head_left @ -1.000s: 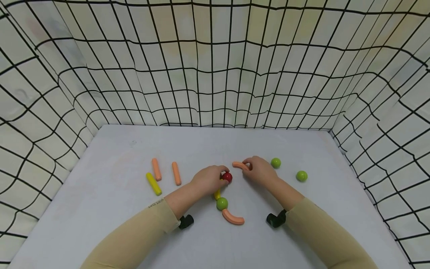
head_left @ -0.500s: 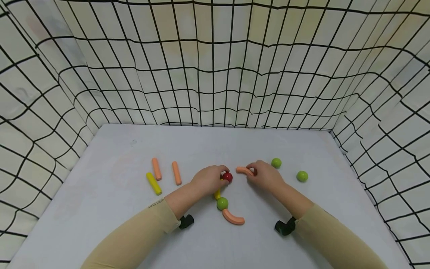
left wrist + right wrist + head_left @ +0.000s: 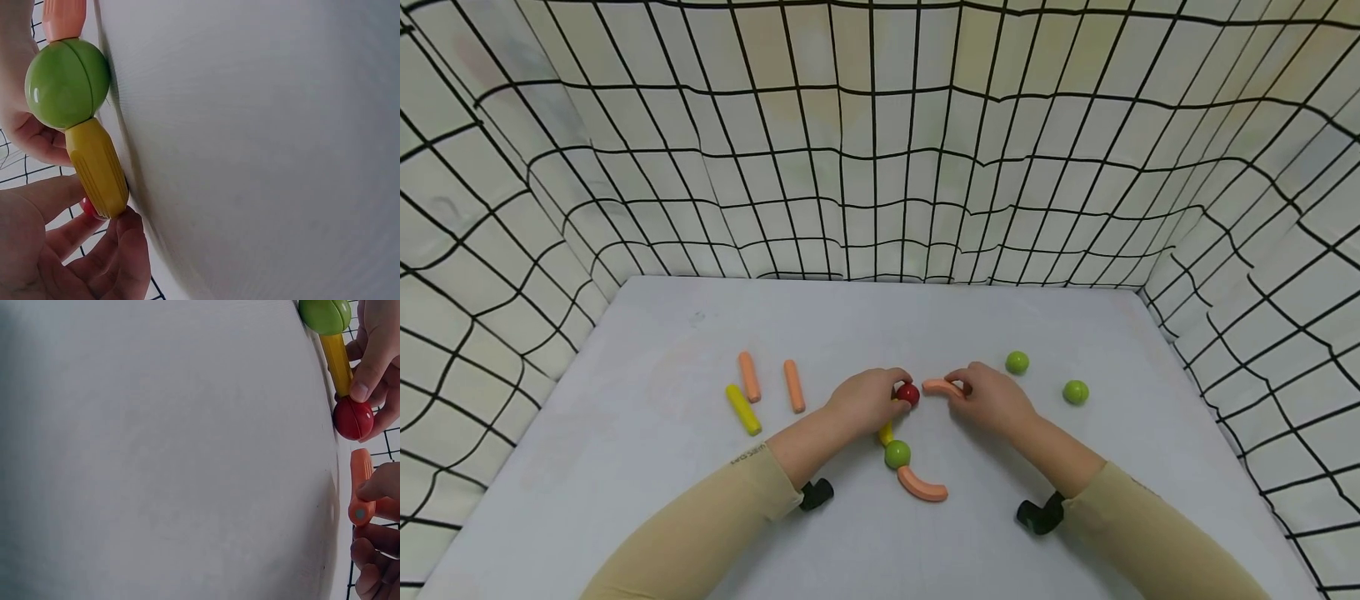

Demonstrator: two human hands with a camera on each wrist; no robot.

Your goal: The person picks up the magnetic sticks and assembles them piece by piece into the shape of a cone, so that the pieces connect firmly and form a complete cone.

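My left hand (image 3: 867, 398) grips the red ball (image 3: 907, 395) between thumb and fingers. From that ball a yellow stick (image 3: 97, 165) runs to a green ball (image 3: 897, 454), and a curved orange stick (image 3: 922, 486) joins the green ball's other side. My right hand (image 3: 992, 398) pinches another curved orange stick (image 3: 940, 387) by its right end. Its free end points at the red ball, with a narrow gap between them in the right wrist view. A grey-green disc (image 3: 360, 514) shows in the near end of this stick. Part of the yellow stick is hidden by my left hand in the head view.
Two straight orange sticks (image 3: 793, 386) and a thicker yellow stick (image 3: 743, 409) lie to the left on the white table (image 3: 662, 500). Beyond my right hand are two loose green balls (image 3: 1017, 362). Black-gridded netting (image 3: 880, 183) encloses the back and sides.
My right hand first drew toward me and slightly right with its curved orange stick, then brought the stick left, closer to the red ball. The left hand stays on the red ball.
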